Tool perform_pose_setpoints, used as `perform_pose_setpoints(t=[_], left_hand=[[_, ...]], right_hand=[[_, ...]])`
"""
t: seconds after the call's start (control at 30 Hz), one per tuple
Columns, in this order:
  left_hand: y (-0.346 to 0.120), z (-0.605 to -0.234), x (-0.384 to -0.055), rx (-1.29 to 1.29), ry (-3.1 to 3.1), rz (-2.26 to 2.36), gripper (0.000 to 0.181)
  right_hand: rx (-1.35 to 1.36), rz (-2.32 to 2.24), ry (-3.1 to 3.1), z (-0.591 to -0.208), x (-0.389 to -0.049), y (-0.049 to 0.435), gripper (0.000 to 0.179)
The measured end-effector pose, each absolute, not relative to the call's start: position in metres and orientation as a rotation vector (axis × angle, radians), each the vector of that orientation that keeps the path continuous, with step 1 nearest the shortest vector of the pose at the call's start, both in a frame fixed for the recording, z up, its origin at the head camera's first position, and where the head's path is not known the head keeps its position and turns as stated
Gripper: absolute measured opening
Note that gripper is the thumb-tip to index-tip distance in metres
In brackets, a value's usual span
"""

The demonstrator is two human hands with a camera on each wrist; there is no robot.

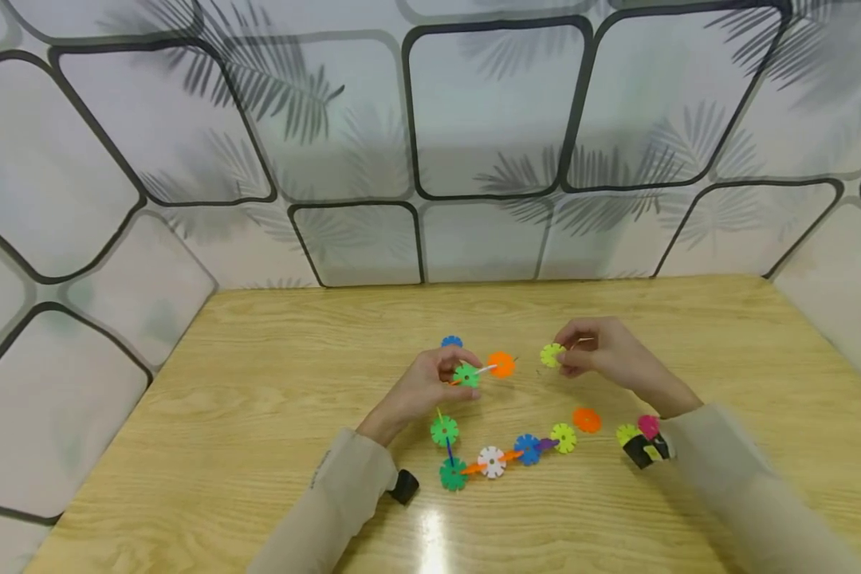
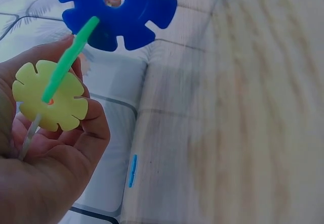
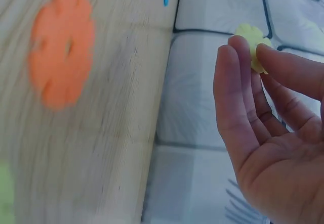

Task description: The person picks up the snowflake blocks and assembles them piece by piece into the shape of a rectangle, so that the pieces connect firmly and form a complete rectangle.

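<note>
Between the thumb and fingers of my left hand [image 1: 425,386] is a green notched disc [image 1: 466,375], which I hold. A white stick joins it to an orange disc [image 1: 501,364]; a blue disc [image 1: 452,341] shows beyond the fingers. In the left wrist view, a yellow disc [image 2: 31,90] is in front of the curled left fingers, linked by a green stick [image 2: 71,59] to a large blue disc [image 2: 139,19]. My right hand [image 1: 606,355] pinches a yellow notched disc [image 1: 552,355] by its edge, apart from the chain.
On the wooden table [image 1: 294,335], nearer me, runs a linked row: green discs [image 1: 444,430], a white disc [image 1: 492,461], a blue disc [image 1: 528,449] and a yellow disc [image 1: 564,438]. An orange disc [image 1: 587,420] lies beside it. A pink disc [image 1: 649,426] is near my right wrist.
</note>
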State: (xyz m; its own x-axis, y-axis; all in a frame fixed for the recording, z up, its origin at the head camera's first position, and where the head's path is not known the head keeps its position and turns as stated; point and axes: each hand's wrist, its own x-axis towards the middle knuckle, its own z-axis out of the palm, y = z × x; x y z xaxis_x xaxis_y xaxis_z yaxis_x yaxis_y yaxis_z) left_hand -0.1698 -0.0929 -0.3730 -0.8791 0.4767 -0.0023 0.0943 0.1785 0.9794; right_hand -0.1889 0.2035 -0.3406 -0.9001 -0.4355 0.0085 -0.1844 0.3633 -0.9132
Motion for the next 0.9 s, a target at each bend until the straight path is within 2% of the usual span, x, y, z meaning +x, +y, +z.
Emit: perform_pose_setpoints(t=[0.37,0.9], left_hand=[[-0.091,-0.373,-0.173,0.524,2.122,1.768,0.028],[-0.090,-0.375,-0.174,0.512,2.097,1.792,0.015]], right_hand=[[-0.607,-1.677,2.288,-0.347,-0.190,0.178,0.008],[-0.658,-1.685,2.281,-0.349,-0.189,0.172,0.006]])
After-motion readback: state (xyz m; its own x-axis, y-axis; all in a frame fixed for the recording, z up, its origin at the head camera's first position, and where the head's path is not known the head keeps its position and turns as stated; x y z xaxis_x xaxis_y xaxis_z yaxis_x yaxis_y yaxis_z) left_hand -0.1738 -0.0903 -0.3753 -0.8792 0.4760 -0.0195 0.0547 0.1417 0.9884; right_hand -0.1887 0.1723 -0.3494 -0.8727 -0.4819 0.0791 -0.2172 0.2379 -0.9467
